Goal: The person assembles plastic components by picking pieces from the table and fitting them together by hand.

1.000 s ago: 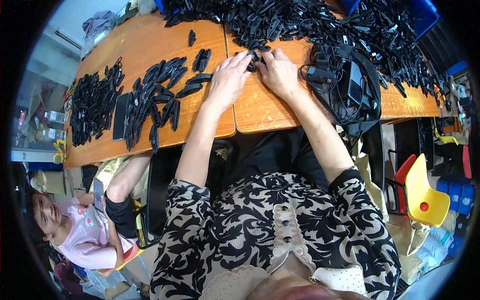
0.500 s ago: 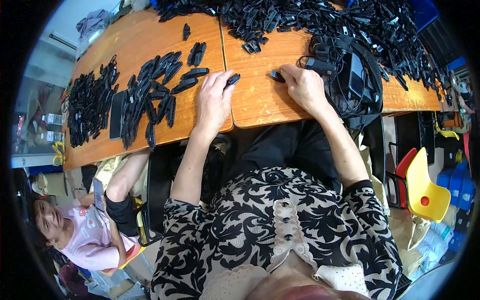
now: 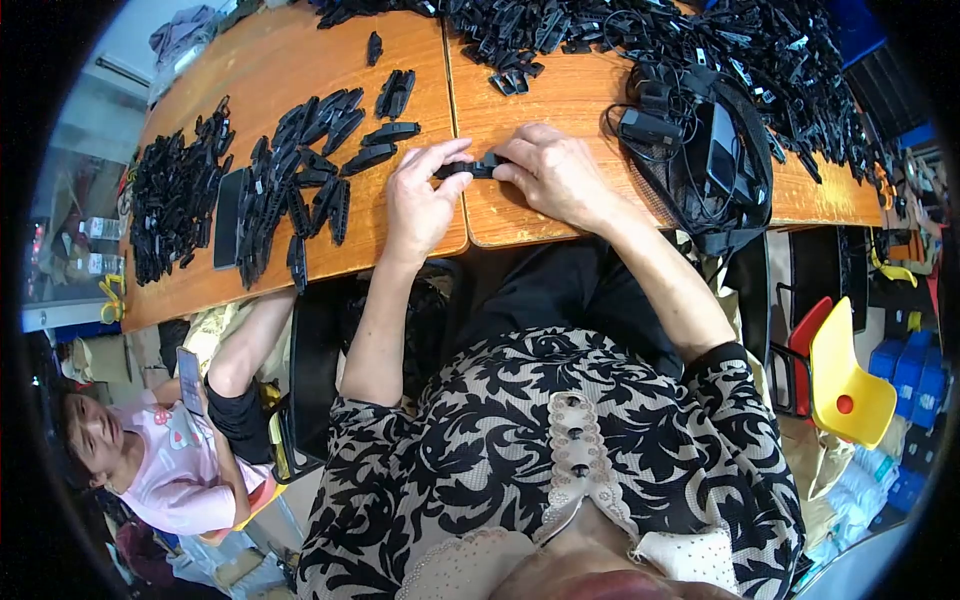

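Above the front edge of the wooden table, my left hand pinches a small black plastic piece between thumb and fingers. My right hand grips another black plastic piece. Both pieces meet end to end between my fingertips; whether they are locked together is hidden by the fingers. Left of my left hand lie several longer black plastic pieces, some of them side by side in pairs.
A large heap of black parts covers the table's far right. A mesh bag with cables and devices lies right of my right hand. Further left are a dark phone and a dense pile. A seated person holds a phone at lower left.
My hands have come together, the right one moving left, so the two black pieces that were apart now touch. The piles and the bag stay where they were.
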The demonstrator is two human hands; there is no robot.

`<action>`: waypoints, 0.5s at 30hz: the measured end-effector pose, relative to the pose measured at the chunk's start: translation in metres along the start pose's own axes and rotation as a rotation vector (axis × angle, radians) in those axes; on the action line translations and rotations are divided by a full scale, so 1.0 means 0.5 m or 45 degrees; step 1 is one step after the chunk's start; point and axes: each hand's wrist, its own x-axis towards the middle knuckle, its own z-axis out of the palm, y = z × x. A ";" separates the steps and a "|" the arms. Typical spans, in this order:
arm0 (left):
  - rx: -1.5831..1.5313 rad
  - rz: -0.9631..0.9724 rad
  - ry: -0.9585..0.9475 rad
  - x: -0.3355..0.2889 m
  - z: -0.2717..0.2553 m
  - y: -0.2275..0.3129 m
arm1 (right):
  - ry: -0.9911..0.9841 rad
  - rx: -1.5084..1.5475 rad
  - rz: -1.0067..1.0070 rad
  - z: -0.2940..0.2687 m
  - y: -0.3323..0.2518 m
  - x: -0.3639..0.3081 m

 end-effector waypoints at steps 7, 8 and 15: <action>-0.015 -0.007 -0.024 0.005 -0.005 -0.008 | 0.000 -0.077 -0.215 0.003 0.000 0.011; 0.014 -0.007 -0.029 0.007 -0.005 -0.007 | 0.001 -0.079 -0.215 0.015 -0.001 0.014; 0.200 0.176 0.022 0.005 -0.007 -0.004 | 0.060 0.036 -0.276 0.047 0.018 0.031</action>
